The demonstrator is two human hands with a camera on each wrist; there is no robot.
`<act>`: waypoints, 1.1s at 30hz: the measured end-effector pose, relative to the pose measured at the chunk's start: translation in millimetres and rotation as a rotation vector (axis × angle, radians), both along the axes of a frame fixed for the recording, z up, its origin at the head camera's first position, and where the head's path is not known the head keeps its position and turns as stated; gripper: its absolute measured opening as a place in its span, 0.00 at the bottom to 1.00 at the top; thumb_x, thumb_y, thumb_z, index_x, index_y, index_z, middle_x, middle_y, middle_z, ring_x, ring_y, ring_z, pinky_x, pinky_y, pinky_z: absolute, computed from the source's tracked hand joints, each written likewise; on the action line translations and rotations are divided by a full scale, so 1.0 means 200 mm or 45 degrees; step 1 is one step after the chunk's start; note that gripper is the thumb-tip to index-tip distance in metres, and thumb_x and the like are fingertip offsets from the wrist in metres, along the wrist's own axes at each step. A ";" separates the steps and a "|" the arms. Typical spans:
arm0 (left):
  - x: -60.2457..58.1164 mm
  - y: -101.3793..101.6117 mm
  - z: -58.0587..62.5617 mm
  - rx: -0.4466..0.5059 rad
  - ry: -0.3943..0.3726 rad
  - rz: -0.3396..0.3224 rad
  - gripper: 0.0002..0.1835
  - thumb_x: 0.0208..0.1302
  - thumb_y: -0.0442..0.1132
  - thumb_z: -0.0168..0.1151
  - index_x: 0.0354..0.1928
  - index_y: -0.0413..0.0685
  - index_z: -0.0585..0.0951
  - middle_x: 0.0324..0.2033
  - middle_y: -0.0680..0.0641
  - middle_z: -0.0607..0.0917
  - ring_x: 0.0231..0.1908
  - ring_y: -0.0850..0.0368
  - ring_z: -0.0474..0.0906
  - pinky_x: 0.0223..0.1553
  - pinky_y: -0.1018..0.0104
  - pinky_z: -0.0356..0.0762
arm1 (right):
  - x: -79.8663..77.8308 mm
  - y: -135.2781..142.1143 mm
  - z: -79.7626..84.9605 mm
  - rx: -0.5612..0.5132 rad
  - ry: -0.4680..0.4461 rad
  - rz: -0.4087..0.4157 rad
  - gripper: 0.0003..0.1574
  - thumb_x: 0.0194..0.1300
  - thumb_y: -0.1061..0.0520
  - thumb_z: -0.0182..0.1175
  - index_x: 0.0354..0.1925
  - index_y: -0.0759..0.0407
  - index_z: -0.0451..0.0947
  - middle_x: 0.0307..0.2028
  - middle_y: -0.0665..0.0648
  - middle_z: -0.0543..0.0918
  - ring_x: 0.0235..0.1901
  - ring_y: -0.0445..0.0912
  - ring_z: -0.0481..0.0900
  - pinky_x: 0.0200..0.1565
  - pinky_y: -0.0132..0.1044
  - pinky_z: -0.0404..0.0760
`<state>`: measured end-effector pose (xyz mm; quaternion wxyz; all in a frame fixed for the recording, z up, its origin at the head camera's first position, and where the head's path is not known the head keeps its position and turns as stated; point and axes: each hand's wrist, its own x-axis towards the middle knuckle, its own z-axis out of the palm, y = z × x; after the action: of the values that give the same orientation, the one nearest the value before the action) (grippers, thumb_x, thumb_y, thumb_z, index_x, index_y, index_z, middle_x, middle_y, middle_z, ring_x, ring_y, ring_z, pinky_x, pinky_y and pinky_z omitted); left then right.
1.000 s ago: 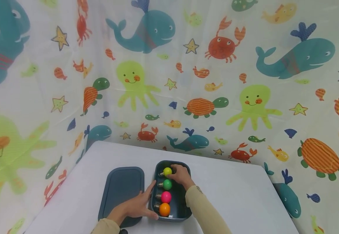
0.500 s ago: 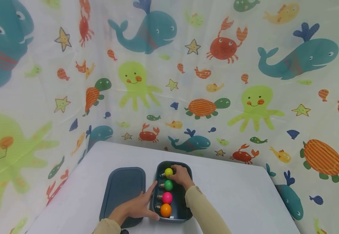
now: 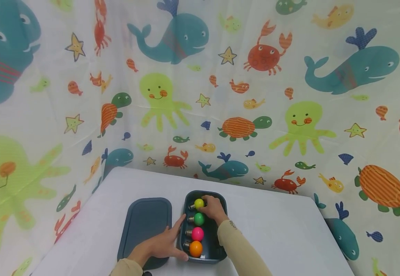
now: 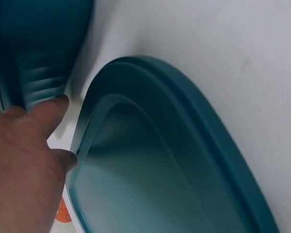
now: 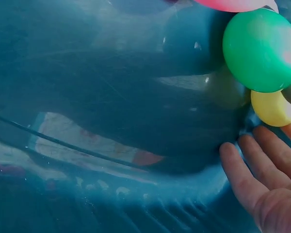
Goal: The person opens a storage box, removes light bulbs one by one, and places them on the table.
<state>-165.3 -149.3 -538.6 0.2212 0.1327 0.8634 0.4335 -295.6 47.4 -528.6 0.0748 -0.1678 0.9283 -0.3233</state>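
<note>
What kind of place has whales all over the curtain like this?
Maybe a play corner or little filming spot: a sea-animal curtain hangs behind a white table, and a box there holds colored bulbs.

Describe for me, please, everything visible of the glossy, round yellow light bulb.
The glossy, round yellow light bulb looks smooth, whether glass or plastic I cannot tell, with a ridged screw base. It is sideways inside the far end of the oblong, blue-grey, plastic-looking box, base pointing left in the head view, beyond the glossy, round green bulb. The person's right hand pinches its round part.
</note>
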 end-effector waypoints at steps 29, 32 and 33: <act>0.01 0.01 0.01 -0.034 0.008 0.014 0.66 0.49 0.60 0.74 0.77 0.51 0.39 0.73 0.35 0.58 0.68 0.21 0.47 0.62 0.23 0.43 | -0.01 0.05 0.00 0.015 0.069 -0.046 0.26 0.62 0.58 0.67 0.56 0.69 0.75 0.49 0.65 0.81 0.44 0.55 0.77 0.57 0.53 0.76; 0.02 0.01 0.01 -0.045 0.005 0.021 0.66 0.48 0.61 0.74 0.77 0.51 0.39 0.73 0.35 0.57 0.67 0.18 0.46 0.60 0.21 0.46 | 0.00 0.06 0.02 0.003 0.086 -0.038 0.26 0.62 0.59 0.68 0.55 0.69 0.76 0.49 0.66 0.81 0.44 0.56 0.77 0.57 0.54 0.76; 0.02 0.01 0.01 -0.047 0.004 0.023 0.66 0.48 0.61 0.74 0.77 0.52 0.39 0.73 0.35 0.57 0.66 0.17 0.46 0.59 0.20 0.46 | 0.00 0.06 0.03 0.006 0.088 -0.035 0.26 0.61 0.58 0.68 0.55 0.69 0.76 0.48 0.65 0.81 0.44 0.56 0.77 0.57 0.54 0.76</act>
<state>-162.1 -147.9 -536.0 0.2182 0.1214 0.8729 0.4192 -296.4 59.7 -523.3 0.0387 -0.1660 0.9333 -0.3162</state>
